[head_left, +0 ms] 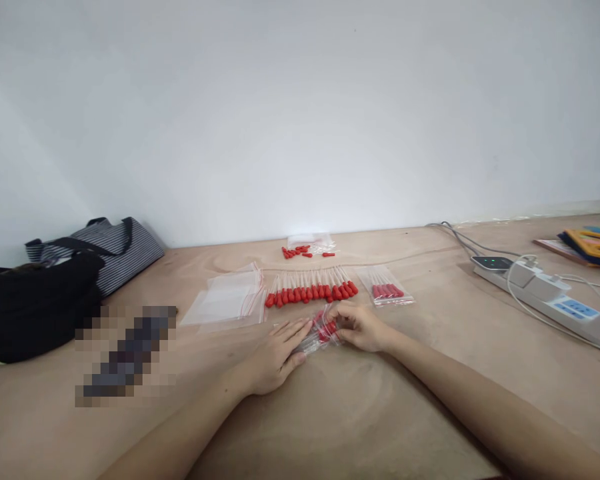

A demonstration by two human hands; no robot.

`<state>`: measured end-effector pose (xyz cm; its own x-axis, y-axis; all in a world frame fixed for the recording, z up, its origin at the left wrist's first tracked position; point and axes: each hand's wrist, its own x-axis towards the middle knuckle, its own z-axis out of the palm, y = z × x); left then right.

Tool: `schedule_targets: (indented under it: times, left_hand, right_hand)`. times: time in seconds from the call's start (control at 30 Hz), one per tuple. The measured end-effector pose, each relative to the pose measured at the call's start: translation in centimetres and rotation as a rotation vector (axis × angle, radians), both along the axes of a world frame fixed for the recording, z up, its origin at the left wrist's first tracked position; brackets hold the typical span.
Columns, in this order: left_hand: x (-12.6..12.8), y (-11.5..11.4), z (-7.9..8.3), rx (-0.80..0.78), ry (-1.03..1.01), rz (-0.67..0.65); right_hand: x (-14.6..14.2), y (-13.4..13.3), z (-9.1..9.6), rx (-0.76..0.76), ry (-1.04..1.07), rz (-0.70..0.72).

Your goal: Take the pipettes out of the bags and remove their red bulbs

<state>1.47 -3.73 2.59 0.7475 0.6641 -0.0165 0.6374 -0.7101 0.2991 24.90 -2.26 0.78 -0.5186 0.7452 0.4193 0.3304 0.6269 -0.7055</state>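
My left hand [275, 357] lies flat on the wooden table, fingers stretched out, pressing the left end of a small clear zip bag [321, 331] that holds red-bulbed droppers. My right hand [361, 327] pinches the right end of the same bag, fingers curled together. Just beyond the bag lies a row of several loose droppers with red bulbs [311, 289]. A filled, sealed bag of droppers [386, 288] rests to the right of the row. A pile of empty zip bags [229, 299] sits to the left.
Loose red bulbs [300, 251] and a clear bag lie near the wall. Striped and black bags [55, 280] stand at left. A white power strip [555, 300] with cables runs at right, with coloured boards [593, 243] beyond. A blurred patch [125, 353] covers something on the table.
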Motion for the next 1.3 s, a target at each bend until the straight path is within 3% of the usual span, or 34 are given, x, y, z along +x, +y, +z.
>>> schedule_targets:
  times: [0.07, 0.17, 0.33, 0.5, 0.67, 0.77, 0.87, 0.97, 1.07, 1.17, 1.3]
  left_hand:
    - [0.0, 0.0, 0.0, 0.005, -0.002, -0.019]
    - [-0.1, 0.0, 0.1, 0.01, -0.005, -0.032]
    - [0.0, -0.1, 0.3, -0.003, 0.024, -0.024]
    - [0.0, -0.2, 0.7, -0.035, 0.082, 0.013]
    - [0.0, -0.2, 0.9, -0.063, 0.087, 0.026]
    - [-0.1, -0.1, 0.7, -0.058, 0.063, 0.016]
    - [-0.2, -0.1, 0.5, -0.044, 0.048, 0.001]
    - [-0.3, -0.1, 0.5, -0.036, 0.024, -0.008]
    - [-0.3, 0.0, 0.5, -0.044, 0.016, -0.007]
    - [-0.3, 0.1, 0.5, -0.052, 0.028, 0.004]
    - [-0.3, 0.1, 0.4, -0.046, 0.029, 0.001]
  right_hand:
    - [0.0, -0.1, 0.1, 0.072, -0.014, 0.035]
    - [-0.1, -0.3, 0.2, 0.052, -0.019, 0.087]
    - [-0.3, -0.4, -0.1, 0.023, 0.007, 0.036]
    - [0.9, 0.5, -0.9, -0.238, 0.153, -0.038]
    - [1.9, 1.1, -0.9, -0.446, 0.239, -0.005]
    - [2.5, 0.9, 0.0, -0.494, 0.27, -0.017]
    - [5.0, 1.0, 1.6, -0.517, 0.285, -0.082]
    - [8.9, 1.7, 3.1, -0.46, 0.312, -0.23]
    - [11.1, 2.6, 3.2, -0.235, 0.419, -0.466]
    - [10.2, 3.5, 1.6, -0.019, 0.443, -0.671]
    - [7.2, 3.9, -1.1, 0.215, 0.084, -0.783]
